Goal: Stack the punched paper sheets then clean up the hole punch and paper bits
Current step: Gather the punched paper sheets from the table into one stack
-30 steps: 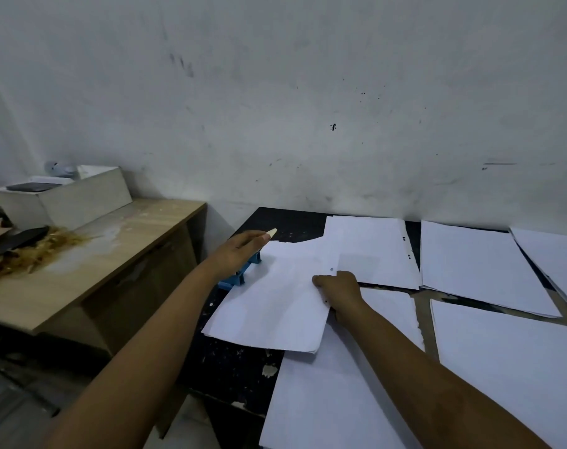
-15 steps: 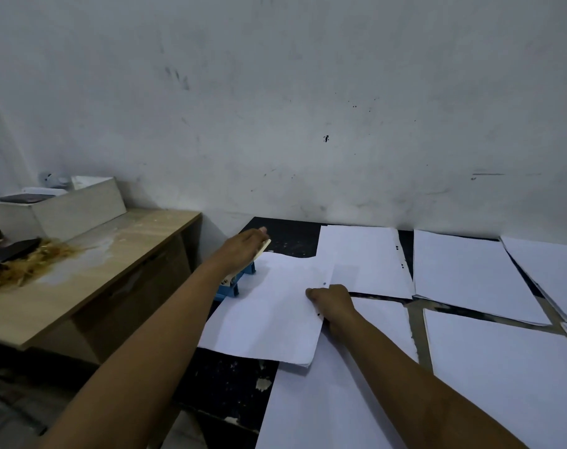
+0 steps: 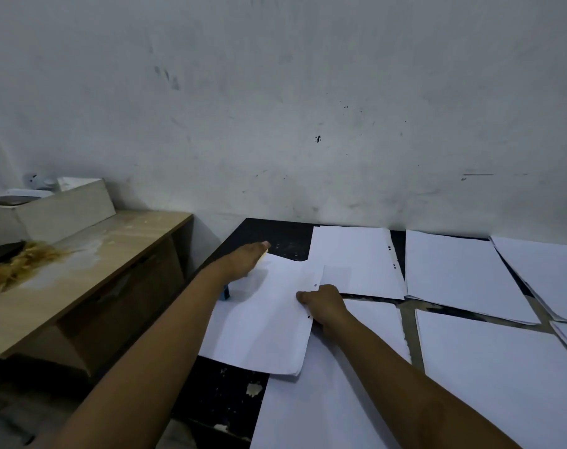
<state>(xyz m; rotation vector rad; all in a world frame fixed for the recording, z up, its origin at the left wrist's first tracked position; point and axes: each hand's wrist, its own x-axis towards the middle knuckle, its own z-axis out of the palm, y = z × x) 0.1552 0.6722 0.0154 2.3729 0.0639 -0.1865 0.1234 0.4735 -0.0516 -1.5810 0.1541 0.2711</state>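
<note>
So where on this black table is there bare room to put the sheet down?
Bare patches: the black table's far corner, between the wall and the left hand, and its near edge below the held sheet. Everything right of the right hand is crowded with paper sheets, with only thin gaps between them.

On the surface [image 3: 285,241], a tilted sheet [image 3: 262,319] lies at centre, overlapping the sheet [image 3: 356,257] at its 1 o'clock. The hole punch [image 3: 225,292] sits under the sheet's 9 o'clock edge. More sheets [image 3: 463,273] lie at 3 o'clock. A wooden desk [image 3: 91,270] stands at 9 o'clock, bearing a box [image 3: 58,210].
</note>
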